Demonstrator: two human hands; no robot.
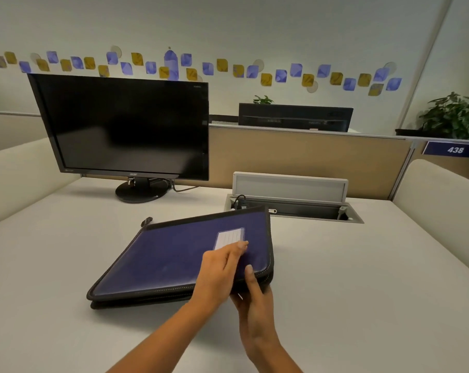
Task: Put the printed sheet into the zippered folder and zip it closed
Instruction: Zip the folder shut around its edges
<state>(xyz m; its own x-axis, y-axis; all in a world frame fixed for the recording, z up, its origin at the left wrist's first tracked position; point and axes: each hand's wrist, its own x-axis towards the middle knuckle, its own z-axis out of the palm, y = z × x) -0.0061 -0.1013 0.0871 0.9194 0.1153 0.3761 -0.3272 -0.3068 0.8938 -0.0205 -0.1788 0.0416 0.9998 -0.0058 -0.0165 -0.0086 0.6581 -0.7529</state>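
The blue zippered folder (174,259) with black zip edging lies on the desk, with its cover down and a white label (229,236) on top. My left hand (220,270) lies flat on the cover just below the label. My right hand (255,305) grips the folder's near right corner, thumb on the zip edge and fingers underneath. A metal zipper pull (272,211) sits at the far right corner. Along the near edge the two zip halves show apart. No printed sheet is plainly visible; only a small white sliver (240,296) shows by my right fingers.
A dark monitor (125,127) on its stand occupies the back left of the white desk (362,278). An open cable hatch (295,203) with a raised lid lies just behind the folder. Low partitions edge the desk on three sides.
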